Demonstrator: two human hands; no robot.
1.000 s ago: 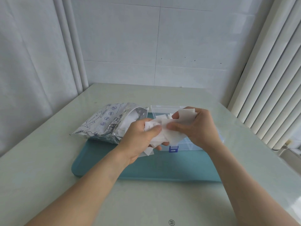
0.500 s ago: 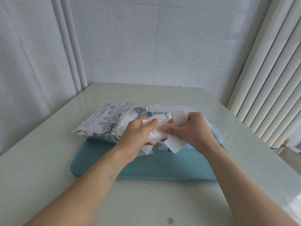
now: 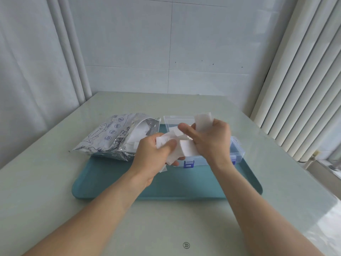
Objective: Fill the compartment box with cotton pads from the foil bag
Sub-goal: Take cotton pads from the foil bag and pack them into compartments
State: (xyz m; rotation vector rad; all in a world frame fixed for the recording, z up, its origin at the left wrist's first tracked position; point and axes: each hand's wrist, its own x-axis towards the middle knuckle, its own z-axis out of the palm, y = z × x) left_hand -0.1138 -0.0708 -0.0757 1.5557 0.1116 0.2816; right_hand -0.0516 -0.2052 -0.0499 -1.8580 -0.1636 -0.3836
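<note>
Cotton pads (image 3: 172,145) are sitting bunched between both hands, above the front half of the compartment box (image 3: 237,154). Left hand (image 3: 153,154) is gripping a clump of white pads, thumb pressing on top, fingers curling underneath; a few pad corners are hanging out below the palm. Right hand (image 3: 212,140) is curling around more pads: index finger is pointing left across the bunch, and one rectangular pad (image 3: 203,121) is sticking up out of the fist, above the knuckles. Pads from the two hands are overlapping in the middle (can't tell where one hand's stack ends and the other's begins).

Box is clear plastic with blue latches (image 3: 188,164) on its front wall, lid (image 3: 177,120) standing open at the back. Box is sitting on the right half of a teal tray (image 3: 114,183); hands are covering most of its interior, so I cannot tell the fill level of the compartments.

Foil bag (image 3: 108,137) is lying on its side just left of the box, resting partly on the tray's back left edge, mouth gaping toward the box, with more white pads showing inside.

Tray is sitting on a pale table (image 3: 55,209). White tiled wall (image 3: 166,43) is running behind, curtain (image 3: 33,71) hanging on the left, vertical blinds (image 3: 304,80) on the right.
</note>
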